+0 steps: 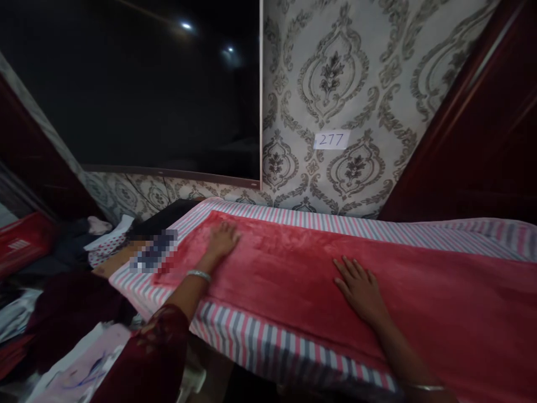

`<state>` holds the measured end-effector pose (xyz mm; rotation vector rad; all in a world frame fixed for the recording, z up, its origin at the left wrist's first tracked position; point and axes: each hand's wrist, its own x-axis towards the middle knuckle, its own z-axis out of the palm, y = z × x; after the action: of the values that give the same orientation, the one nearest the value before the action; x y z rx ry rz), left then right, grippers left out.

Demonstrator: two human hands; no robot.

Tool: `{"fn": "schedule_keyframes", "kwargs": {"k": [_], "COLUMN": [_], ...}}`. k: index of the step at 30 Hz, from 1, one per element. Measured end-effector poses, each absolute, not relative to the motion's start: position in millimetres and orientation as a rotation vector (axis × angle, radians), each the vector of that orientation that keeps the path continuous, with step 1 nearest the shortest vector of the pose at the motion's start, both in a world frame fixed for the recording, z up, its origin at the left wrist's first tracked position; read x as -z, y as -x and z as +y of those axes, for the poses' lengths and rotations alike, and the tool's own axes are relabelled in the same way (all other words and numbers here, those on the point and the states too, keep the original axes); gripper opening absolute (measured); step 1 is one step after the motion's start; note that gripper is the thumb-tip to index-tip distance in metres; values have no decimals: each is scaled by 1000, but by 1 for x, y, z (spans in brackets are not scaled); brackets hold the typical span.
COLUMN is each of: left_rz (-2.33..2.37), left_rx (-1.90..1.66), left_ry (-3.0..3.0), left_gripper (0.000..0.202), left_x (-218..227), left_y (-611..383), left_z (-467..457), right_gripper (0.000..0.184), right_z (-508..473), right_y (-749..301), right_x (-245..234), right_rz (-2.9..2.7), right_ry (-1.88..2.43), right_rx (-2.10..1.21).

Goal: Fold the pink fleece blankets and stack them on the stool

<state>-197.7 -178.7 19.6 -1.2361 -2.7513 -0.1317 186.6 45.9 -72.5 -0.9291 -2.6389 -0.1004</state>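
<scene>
Wall: damask wallpaper (335, 95) fills the upper right of the frame, beside a dark television screen (126, 84) at upper left.

Sheet: a pink and grey striped sheet (251, 336) spreads across the lower half.

Blanket: a red fleece blanket (440, 302) lies on the sheet and runs past the right frame edge. Striped bands stay open along its far and near edges.

Left hand (222, 240): lies flat near the blanket's left end.

Right hand (361, 291): lies flat near the blanket's near edge.

Grip: both are open, fingers spread, pressing down and pinching nothing.
</scene>
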Motion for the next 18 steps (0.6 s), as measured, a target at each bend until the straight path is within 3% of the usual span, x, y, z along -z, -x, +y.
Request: {"fn": "schedule_keyframes", "kwargs": {"k": [8,18], "left_rz": [-2406,-2784], "left_rx": [198,103], "left_ry": [2088,1314], "left_gripper": [62,50], "left_x": [6,-21], "left_y": [106,257], "left_z": [-61,-139], "right_gripper": [53,53], "right_z": [45,49], "right_y": [-188,-190], "right_x": [71,80], "right_rz": [-2636,-2614], "right_ry": [935,904], "right_rx": [91,122]}}
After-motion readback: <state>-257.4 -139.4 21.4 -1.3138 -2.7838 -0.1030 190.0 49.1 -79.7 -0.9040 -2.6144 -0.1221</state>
